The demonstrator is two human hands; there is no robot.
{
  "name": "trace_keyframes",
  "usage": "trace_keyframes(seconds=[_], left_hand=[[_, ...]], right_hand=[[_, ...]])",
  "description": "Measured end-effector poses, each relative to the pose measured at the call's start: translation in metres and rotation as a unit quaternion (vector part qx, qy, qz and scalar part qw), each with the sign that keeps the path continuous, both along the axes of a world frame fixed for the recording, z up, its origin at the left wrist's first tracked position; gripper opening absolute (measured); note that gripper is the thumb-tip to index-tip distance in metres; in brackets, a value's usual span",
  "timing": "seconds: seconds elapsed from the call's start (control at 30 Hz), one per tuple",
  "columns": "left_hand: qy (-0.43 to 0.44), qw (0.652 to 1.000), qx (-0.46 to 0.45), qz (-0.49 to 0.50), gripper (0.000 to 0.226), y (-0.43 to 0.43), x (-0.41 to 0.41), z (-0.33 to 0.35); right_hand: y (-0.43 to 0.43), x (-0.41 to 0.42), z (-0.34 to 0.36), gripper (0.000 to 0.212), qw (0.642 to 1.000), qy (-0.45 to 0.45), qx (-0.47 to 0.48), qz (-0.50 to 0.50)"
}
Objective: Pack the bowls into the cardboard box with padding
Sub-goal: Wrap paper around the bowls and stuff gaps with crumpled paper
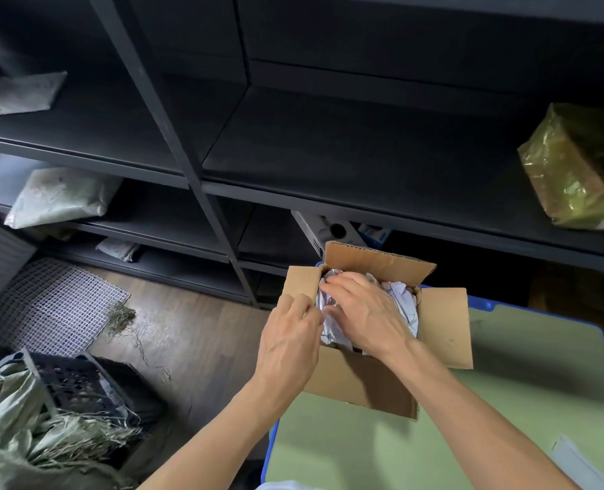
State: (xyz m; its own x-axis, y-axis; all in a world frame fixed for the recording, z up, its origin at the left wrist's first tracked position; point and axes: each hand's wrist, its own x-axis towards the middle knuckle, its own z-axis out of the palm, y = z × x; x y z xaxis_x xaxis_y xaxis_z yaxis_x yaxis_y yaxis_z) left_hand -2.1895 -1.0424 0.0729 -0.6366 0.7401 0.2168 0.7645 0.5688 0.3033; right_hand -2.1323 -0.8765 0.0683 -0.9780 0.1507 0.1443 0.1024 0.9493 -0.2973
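Head view: left hand (291, 334) curls at the left rim of the cardboard box (360, 383), grip unclear. Right hand (364, 313) presses, fingers spread flat, on crumpled white paper padding (401, 300) filling the box, which sits on a green tabletop (505, 419). Bowls unseen, probably buried beneath; flaps not yet closed. Dark shelving (329, 153) beyond.

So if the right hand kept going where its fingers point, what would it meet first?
Probably the cardboard box's left flap, just past the crumpled paper that the right hand touches; depth is unclear.
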Motion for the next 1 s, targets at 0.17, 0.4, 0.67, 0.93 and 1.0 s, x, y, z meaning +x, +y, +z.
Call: trace_keyframes(seconds=[0.17, 0.4, 0.67, 0.93, 1.0], left_hand=[[0.067, 0.991, -0.081, -0.084, 0.019, 0.004, -0.001, 0.006], [-0.017, 0.996, -0.068, -0.062, 0.007, 0.007, -0.006, 0.018], [-0.058, 0.983, -0.153, -0.083, 0.004, 0.019, -0.013, 0.024], [-0.039, 0.967, -0.214, -0.129, 0.024, 0.017, -0.019, 0.027], [-0.051, 0.968, -0.203, -0.139, 0.037, 0.014, -0.017, 0.024]], right_hand=[[-0.002, -0.009, 0.010, 0.035, 0.997, -0.074, 0.005, -0.023], [-0.005, -0.016, 0.011, 0.029, 0.995, -0.097, 0.011, -0.028], [-0.003, 0.001, 0.016, 0.049, 0.998, -0.040, -0.025, -0.031], [-0.012, 0.008, 0.021, 0.060, 0.996, -0.063, -0.026, -0.049], [-0.012, 0.008, 0.021, 0.055, 0.996, -0.064, -0.011, -0.054]])
